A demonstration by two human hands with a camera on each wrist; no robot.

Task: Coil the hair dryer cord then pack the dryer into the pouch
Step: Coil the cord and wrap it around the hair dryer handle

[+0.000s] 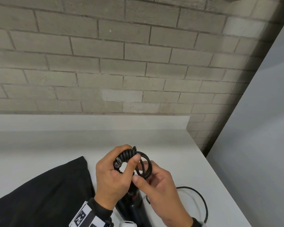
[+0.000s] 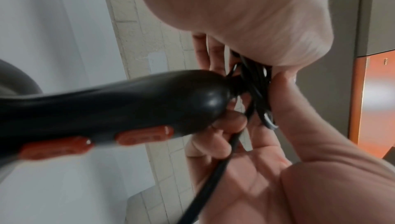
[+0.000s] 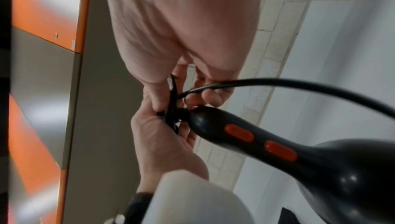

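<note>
- Dryer (image 1: pixel 134 208) handle is hanging below the two hands at the near edge of the white counter (image 1: pixel 179 145), its orange switches (image 3: pixel 239 133) showing in the wrist views; judging by that, it is dangling from the cord end and wants steadying so it is not swinging while loops are being added.
- Slack cord (image 1: pixel 202 200) is trailing in a wide arc on the counter to the right of the hands, so a good part is waiting to be wound; it should be fed in smoothly, without kinks.
- Right hand (image 1: pixel 161 187) is pinching the cord between thumb and fingers just below the coil, guiding the next turn; each new loop is best matched to the ones already made.
- Left hand (image 1: pixel 111 174) is gripping the gathered coil (image 1: pixel 144 164), fingers curled round the bunched loops and thumb pressing on them; that grip needs keeping firm, or the loops are likely to spring apart.
- Black pouch (image 1: pixel 44 194) is lying flat on the counter to the left, touching neither hand; whether its mouth is open I cannot tell.
- Brick wall (image 1: pixel 105 63) is standing behind the counter.
</note>
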